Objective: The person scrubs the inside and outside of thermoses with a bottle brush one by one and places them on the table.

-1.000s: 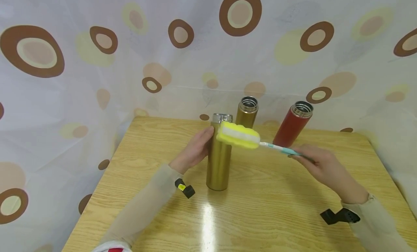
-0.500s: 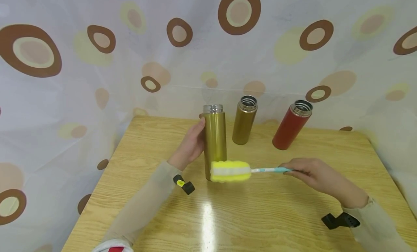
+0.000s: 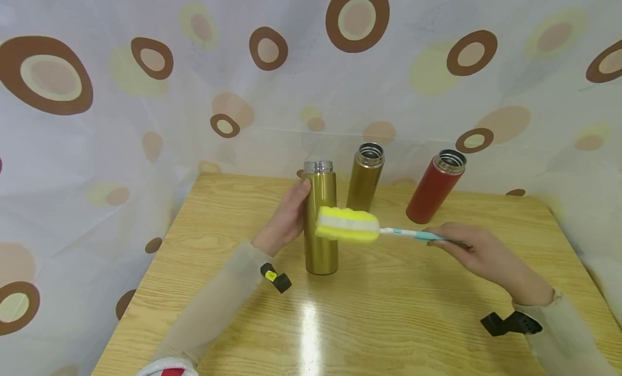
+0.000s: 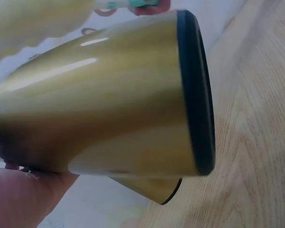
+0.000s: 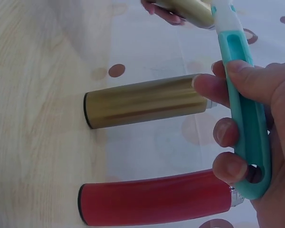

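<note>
My left hand grips a gold thermos bottle near its upper part, from the left side. The bottle is lidless and upright, with a silver neck; its dark base shows in the left wrist view. My right hand holds a bottle brush by its turquoise handle, thumb on top and fingers curled round it. The brush's yellow and white sponge head points left and overlaps the middle of the gold bottle in the head view.
A smaller gold thermos and a red thermos, both lidless, stand on the wooden table behind the hands. A cloth with brown and yellow circles hangs round the back and sides of the table.
The left hand has shifted the gold bottle slightly left, away from the smaller gold thermos. The right hand lowered the brush along the bottle's front, then raised it partway again.
</note>
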### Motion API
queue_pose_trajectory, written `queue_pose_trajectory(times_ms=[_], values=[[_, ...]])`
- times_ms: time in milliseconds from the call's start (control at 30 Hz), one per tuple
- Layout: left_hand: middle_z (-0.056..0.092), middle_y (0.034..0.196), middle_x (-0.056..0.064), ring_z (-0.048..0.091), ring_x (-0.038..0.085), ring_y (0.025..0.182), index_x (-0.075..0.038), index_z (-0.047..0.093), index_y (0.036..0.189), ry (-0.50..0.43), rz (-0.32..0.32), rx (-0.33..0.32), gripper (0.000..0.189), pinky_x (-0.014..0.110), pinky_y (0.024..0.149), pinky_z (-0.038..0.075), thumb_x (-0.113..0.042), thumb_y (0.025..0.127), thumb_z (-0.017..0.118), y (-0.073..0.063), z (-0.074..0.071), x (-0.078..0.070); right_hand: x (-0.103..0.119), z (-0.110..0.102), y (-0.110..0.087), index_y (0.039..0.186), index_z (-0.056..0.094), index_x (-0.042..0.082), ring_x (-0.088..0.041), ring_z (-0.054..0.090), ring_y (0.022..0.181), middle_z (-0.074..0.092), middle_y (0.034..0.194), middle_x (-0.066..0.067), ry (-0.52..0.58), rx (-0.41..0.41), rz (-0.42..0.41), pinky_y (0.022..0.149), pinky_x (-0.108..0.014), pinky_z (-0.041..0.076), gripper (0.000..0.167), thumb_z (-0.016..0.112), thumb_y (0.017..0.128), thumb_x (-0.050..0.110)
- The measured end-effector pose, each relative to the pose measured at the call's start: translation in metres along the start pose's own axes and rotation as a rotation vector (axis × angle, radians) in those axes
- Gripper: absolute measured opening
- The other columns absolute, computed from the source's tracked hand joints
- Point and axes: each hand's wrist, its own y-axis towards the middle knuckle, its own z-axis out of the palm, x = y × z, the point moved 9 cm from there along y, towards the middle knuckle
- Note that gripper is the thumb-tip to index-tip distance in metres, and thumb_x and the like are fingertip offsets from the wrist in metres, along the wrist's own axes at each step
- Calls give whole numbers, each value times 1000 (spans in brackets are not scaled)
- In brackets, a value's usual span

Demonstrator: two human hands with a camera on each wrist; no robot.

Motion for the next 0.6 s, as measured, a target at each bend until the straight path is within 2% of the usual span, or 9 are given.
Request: queue_pose_trajectory(times_ms=[133,200,300,400,433,467,600], values=[[61,111,0,61,13,95,-10,35,152,63,-43,-17,110,31,87,53,-79,75,73,-3,1,5,0,-9,5,116,76,10,1,53,75,72,101,11,-31,-56,15,65,-15,42,24,73,94,0],[61,109,1,62,14,94,-9,36,149,102,-79,-2,106,32,85,53,-81,79,68,-5,3,8,0,-13,6,115,76,10,1,56,76,74,102,7,-62,-94,35,68,-13,44,20,72,96,3],[63,105,0,63,14,93,-7,45,138,140,-135,28,90,32,85,53,-81,89,53,-9,7,11,0,-18,8,116,76,8,2,58,79,75,102,2,-100,-144,66,69,-12,45,22,73,95,1],[62,105,0,62,14,95,-6,49,131,147,-162,45,81,32,89,51,-79,95,41,-11,10,13,1,-20,10,119,76,9,2,57,79,75,104,2,-122,-164,85,69,-13,43,29,74,93,-4],[62,107,-1,61,14,98,-5,49,133,142,-167,49,81,32,92,49,-77,98,37,-11,12,13,1,-20,10,120,76,9,2,57,80,75,105,3,-123,-167,88,68,-13,42,32,74,92,-5],[61,116,2,59,14,105,-5,46,140,134,-167,60,80,34,98,47,-74,101,33,-12,14,13,1,-20,11,120,76,9,2,56,80,75,105,2,-127,-167,89,68,-14,42,33,74,91,-6],[50,137,5,50,13,122,-2,25,160,97,-151,114,76,36,115,34,-59,110,22,-14,22,10,2,-19,14,121,76,10,2,54,77,75,104,4,-132,-164,88,66,-15,40,39,75,88,-10]])
